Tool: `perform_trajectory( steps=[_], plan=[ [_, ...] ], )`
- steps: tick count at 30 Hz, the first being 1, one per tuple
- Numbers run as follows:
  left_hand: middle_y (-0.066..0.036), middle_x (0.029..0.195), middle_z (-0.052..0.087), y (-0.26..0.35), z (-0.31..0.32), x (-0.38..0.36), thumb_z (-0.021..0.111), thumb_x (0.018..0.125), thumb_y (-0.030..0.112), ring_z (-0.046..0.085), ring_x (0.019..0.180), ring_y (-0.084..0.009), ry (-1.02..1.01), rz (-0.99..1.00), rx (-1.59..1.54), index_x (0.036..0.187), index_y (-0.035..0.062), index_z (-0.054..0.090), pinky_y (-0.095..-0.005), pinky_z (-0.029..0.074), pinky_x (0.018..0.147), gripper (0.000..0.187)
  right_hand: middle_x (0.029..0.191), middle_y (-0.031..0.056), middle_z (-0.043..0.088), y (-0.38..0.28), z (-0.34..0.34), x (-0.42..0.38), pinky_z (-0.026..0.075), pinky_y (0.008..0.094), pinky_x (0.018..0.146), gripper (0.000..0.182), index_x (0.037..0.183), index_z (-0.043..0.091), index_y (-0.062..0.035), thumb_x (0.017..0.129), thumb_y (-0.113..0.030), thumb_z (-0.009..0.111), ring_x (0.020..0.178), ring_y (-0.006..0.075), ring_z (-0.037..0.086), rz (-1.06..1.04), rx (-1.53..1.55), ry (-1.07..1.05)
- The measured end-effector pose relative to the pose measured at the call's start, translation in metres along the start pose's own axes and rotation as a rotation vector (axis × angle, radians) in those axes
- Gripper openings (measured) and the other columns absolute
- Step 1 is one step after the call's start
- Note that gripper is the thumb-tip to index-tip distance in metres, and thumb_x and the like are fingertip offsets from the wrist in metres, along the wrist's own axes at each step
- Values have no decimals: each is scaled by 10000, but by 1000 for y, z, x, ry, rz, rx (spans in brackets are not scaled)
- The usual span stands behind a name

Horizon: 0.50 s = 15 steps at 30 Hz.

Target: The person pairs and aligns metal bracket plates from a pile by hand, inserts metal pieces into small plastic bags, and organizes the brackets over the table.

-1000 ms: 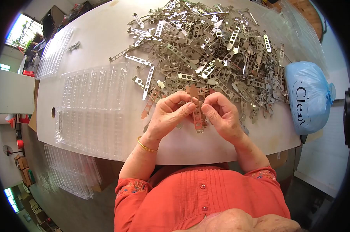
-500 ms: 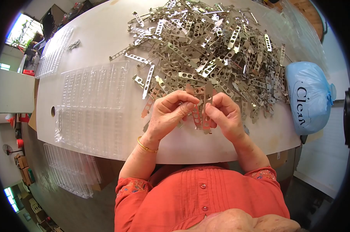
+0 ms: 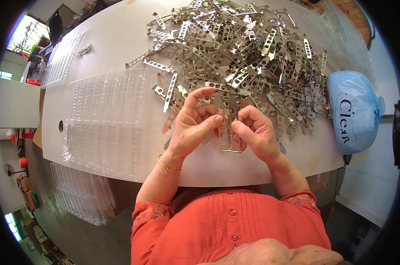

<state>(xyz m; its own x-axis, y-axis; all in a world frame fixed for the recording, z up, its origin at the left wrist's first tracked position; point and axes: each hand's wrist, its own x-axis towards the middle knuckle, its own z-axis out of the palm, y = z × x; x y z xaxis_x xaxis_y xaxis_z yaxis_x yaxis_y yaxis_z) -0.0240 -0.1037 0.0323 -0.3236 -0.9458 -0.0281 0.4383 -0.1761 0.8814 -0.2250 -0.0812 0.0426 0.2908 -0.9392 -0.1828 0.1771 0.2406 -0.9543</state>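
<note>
My left hand [image 3: 186, 132], a gold bangle on its wrist, pinches a perforated metal bracket [image 3: 223, 140] between the thumb and the bent fingers, its index finger raised and curved. Close by on the right, my right hand [image 3: 258, 136] grips another perforated metal bracket [image 3: 235, 142] between thumb and fingers. The two long strips stand side by side, nearly parallel, in front of my chest. Just beyond both hands spreads a large heap of similar metal brackets [image 3: 248, 57] on the white table [image 3: 200, 170].
Clear plastic trays [image 3: 105, 99] lie on the table at left, with another tray [image 3: 62, 62] behind them. More trays [image 3: 83, 192] sit below the table's left edge. A blue bag [image 3: 353, 112] marked "Clean" stands at right. Clear plastic bags [image 3: 341, 39] lie at the back right.
The index finger of my left hand has lifted off and straightened upward. The two brackets have come from a slight slant to nearly parallel, and their faces now look paler.
</note>
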Motion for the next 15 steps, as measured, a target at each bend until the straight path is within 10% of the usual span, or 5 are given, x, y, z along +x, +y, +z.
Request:
perform_trajectory(
  steps=[15],
  plan=[
    [-51,961,658,3,-1,1,705,920,48,645,870,-104,-58,-60,15,1388,15,435,-244,558,696,542,730,-10,615,0,1,0,433,183,459,95,955,529,-76,983,-115,611,563,29,555,35,-13,-24]
  ],
)
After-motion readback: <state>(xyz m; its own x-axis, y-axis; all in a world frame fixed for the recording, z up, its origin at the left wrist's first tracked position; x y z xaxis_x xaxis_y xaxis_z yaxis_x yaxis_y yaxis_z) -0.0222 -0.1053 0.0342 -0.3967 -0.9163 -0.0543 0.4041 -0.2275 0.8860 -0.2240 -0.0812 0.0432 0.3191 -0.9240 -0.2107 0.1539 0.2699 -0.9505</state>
